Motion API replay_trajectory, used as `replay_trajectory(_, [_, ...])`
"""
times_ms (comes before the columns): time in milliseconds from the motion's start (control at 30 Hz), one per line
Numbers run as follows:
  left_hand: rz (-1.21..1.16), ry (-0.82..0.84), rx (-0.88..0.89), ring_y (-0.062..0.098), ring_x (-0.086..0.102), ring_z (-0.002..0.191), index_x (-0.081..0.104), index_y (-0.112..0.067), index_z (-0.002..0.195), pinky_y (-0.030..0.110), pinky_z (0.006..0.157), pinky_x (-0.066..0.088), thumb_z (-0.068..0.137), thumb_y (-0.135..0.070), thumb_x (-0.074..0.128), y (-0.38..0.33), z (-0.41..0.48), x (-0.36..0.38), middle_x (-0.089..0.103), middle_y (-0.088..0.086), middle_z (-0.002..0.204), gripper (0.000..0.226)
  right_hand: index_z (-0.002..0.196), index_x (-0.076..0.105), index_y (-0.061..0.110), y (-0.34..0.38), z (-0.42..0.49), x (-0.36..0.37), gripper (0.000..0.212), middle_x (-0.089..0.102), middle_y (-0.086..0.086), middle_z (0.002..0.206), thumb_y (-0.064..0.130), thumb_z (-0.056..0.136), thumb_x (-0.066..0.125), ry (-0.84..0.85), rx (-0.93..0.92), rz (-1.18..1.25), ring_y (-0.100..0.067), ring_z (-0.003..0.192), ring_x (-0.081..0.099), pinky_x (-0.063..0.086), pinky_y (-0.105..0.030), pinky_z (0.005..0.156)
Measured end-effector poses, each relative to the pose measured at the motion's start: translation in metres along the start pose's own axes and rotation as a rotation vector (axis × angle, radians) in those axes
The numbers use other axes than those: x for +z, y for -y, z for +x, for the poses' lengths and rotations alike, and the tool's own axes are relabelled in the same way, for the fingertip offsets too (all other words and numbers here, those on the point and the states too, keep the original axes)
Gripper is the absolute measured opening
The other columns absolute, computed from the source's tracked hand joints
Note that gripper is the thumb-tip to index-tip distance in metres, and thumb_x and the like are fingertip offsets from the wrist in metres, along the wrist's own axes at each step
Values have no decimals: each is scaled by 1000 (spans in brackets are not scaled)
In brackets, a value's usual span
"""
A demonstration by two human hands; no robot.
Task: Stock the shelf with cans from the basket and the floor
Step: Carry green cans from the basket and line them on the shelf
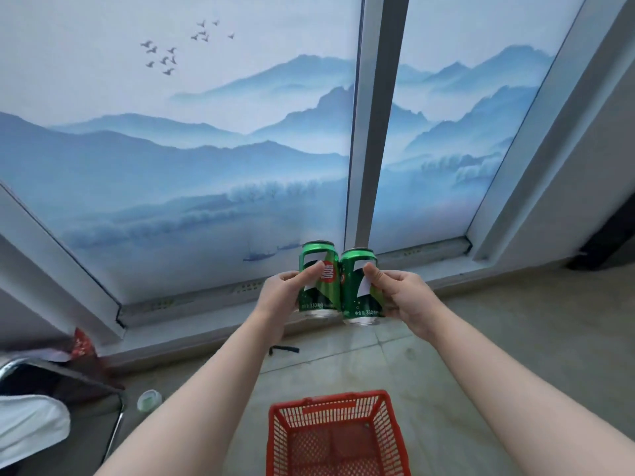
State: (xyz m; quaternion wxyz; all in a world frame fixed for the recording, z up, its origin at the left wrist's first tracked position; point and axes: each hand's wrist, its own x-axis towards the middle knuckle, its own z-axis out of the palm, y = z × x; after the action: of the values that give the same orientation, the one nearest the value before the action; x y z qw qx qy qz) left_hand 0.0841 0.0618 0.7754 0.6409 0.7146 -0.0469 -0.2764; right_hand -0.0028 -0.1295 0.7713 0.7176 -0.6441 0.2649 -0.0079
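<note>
Two green cans stand upright side by side in front of me, held up in the air. My left hand (pixel 281 293) grips the left green can (pixel 319 280), thumb across its label. My right hand (pixel 402 297) grips the right green can (pixel 359 286), and the two cans touch. Below my forearms, on the floor, sits the red plastic basket (pixel 388 417); no can shows inside the part I see. No shelf is in view.
A window with a blue mountain-print blind (pixel 192 149) fills the view ahead, with a grey frame post (pixel 374 132) and a low sill (pixel 309 324). At the left stand a chair (pixel 68 383) with white cloth and a small round lid (pixel 149 400) on the tiled floor.
</note>
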Motion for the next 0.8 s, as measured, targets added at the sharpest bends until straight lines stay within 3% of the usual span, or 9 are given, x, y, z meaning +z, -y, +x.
replay_trajectory(100, [-8, 21, 37, 10, 69, 86, 73, -8, 98, 25, 79, 51, 70, -53, 75, -28, -5, -4, 73, -1, 94, 53, 110, 70, 5, 24, -6, 4, 67, 75, -14, 105, 54, 64, 77, -6, -56, -16, -34, 99, 71, 58, -36, 77])
replay_trajectory(200, [17, -12, 69, 19, 59, 101, 73, -11, 96, 39, 97, 42, 72, -55, 72, -48, -6, -10, 66, -5, 96, 50, 105, 71, 4, 46, -8, 11, 62, 74, -19, 105, 52, 66, 76, -6, -88, -15, -32, 97, 71, 57, -32, 71])
replay_trajectory(333, [-14, -46, 132, 27, 58, 107, 76, -16, 92, 46, 102, 42, 60, -68, 76, -61, -7, -27, 67, 5, 109, 61, 105, 72, 4, 68, -11, 28, 76, 73, -22, 102, 61, 55, 80, 20, -116, -35, -31, 91, 67, 55, -41, 79])
replay_trajectory(433, [-42, -60, 159, 30, 65, 105, 80, -22, 81, 54, 104, 44, 45, -76, 80, -59, -4, -50, 72, 8, 106, 65, 99, 73, 1, 78, -10, 46, 67, 60, -13, 77, 59, 64, 77, 60, -147, -43, -21, 67, 51, 41, -28, 58])
replay_trajectory(533, [-66, -93, 161, 34, 64, 109, 80, -22, 78, 54, 106, 42, 40, -77, 81, -58, -13, -75, 74, 10, 106, 67, 83, 69, 8, 83, -10, 70, 36, 60, 6, 51, 45, 83, 70, 129, -155, -34, -9, 50, 56, 42, -23, 53])
replay_trajectory(633, [-110, -153, 169, 35, 62, 111, 79, -20, 75, 56, 107, 40, 36, -76, 81, -57, -36, -100, 74, 10, 107, 69, 92, 70, 9, 85, -9, 100, 34, 73, -4, 75, 42, 84, 70, 188, -162, -54, -16, 71, 69, 50, -28, 62])
replay_trajectory(800, [-201, -306, 190, 30, 50, 122, 72, -15, 85, 53, 114, 29, 61, -58, 76, -47, -81, -141, 67, 2, 105, 49, 88, 71, 10, 79, -10, 159, 41, 73, -14, 92, 48, 72, 73, 329, -156, -80, -28, 87, 68, 52, -37, 79])
